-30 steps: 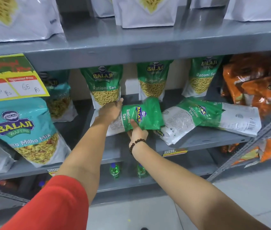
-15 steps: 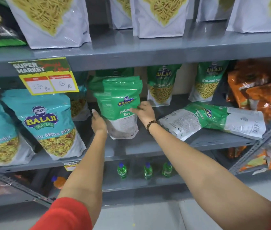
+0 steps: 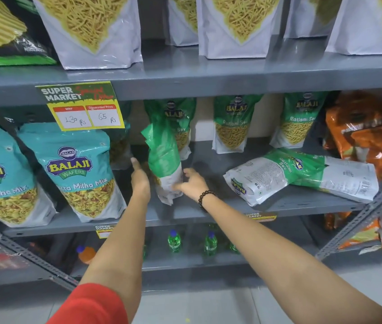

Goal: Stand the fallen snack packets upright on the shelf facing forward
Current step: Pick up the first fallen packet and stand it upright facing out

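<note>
- Ratlami Sev packet [image 3: 164,157] stands near the front of the middle shelf [image 3: 180,215], edge-on, its printed face turned sideways.
- Left hand [image 3: 140,181] lies with straight fingers against its left side, gripping nothing.
- Right hand [image 3: 191,183] reaches its lower right corner with fingers loosely bent. I cannot tell whether they pinch it.
- Likely step: squaring it; next comes a quarter twist to face forward.
- Two fallen packets [image 3: 267,178] lie flat further right, not yet stood up.

Red sleeves [image 3: 91,306], dark beaded bracelet [image 3: 205,196]
</note>
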`<action>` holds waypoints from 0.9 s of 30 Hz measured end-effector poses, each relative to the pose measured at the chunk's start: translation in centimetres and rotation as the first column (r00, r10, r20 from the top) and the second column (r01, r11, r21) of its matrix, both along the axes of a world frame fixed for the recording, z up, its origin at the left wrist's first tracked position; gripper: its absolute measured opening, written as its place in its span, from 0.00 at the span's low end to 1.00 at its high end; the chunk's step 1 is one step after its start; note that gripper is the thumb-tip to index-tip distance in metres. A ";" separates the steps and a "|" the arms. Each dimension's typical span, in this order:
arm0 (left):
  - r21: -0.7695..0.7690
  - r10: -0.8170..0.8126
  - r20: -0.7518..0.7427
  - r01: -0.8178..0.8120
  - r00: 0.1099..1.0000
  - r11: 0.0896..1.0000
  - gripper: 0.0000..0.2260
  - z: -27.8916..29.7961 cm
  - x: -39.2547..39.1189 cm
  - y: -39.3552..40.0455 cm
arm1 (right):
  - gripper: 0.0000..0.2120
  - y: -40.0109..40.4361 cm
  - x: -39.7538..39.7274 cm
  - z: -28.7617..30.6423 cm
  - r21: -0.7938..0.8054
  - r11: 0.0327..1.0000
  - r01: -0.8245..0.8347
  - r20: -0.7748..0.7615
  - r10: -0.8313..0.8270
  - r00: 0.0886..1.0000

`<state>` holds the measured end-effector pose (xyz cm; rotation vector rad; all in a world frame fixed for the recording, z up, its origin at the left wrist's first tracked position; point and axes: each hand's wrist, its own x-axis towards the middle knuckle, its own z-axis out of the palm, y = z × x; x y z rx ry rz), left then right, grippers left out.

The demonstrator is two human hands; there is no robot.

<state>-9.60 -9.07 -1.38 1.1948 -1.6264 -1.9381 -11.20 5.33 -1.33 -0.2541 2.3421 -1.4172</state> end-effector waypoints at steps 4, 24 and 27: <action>-0.103 0.043 -0.040 -0.047 0.998 0.994 0.37 -0.9 0.7 -0.5 | 0.49 -1.5 0.0 -0.7 -0.006 1.000 0.018 -0.087 -0.019 0.996; -0.272 -0.408 -0.072 0.375 0.910 0.886 0.40 -1.3 0.6 -1.4 | 0.29 0.2 -1.6 -0.3 -0.308 0.943 0.130 -0.063 -0.157 0.986; -0.309 -0.385 -0.034 0.357 0.922 0.882 0.38 -0.9 1.7 -0.9 | 0.28 0.6 -1.1 -0.5 -0.300 0.943 0.144 -0.078 -0.174 0.982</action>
